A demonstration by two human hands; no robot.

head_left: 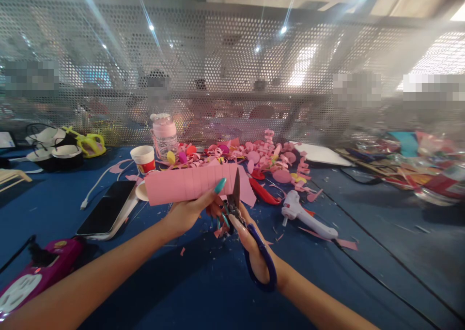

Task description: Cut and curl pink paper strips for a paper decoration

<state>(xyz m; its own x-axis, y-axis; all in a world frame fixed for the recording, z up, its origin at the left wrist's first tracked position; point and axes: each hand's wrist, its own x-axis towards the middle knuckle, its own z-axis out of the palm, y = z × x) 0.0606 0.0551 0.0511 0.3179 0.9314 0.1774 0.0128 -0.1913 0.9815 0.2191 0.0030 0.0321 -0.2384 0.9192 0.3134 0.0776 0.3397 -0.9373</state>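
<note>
My left hand (191,211) pinches a strip of pink paper (178,182) from below, its thumb with a long teal nail lying over the front. Several parallel lines cross the strip. In my right hand (250,243) is a pair of scissors (265,267) with dark blue handles. The blades point upward at the right end of the strip, one blade standing in front of the paper edge. My left fingertips lie close to the scissors' pivot and are partly hidden. A larger pink sheet (247,192) shows behind the strip.
Pink paper curls and discs (269,156) are heaped behind my hands. A glue gun (308,216) with a cord lies to the right. Leftward are a phone (109,206), paper cups (143,158), a bottle (165,136) and a purple power strip (43,267). A perforated metal screen (218,68) stands behind.
</note>
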